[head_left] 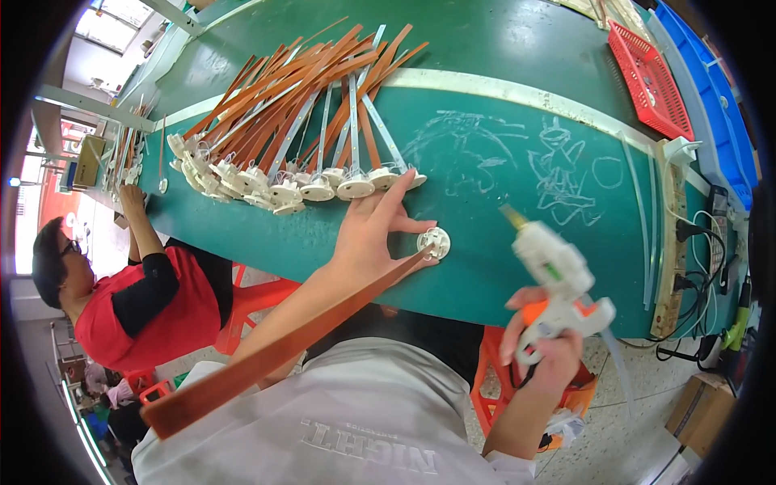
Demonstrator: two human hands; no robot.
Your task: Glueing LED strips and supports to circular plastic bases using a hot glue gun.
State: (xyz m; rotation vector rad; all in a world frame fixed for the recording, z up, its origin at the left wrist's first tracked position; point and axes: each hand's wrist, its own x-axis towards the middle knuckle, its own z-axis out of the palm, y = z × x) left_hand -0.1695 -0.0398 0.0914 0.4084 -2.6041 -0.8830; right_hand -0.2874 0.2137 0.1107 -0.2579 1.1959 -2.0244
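Mid-frame, our left hand (364, 238) pinches a round white base (437, 240) on a brown strip (283, 352); lower right, our right hand (559, 356) grips a hot-glue gun (554, 259)!

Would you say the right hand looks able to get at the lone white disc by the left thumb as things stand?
Probably yes, with the glue gun that the right hand holds; the left hand leaves the white disc uncovered on its right side.

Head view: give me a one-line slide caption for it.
At a green table, the left hand grips a white disc; the right hand holds a glue gun.
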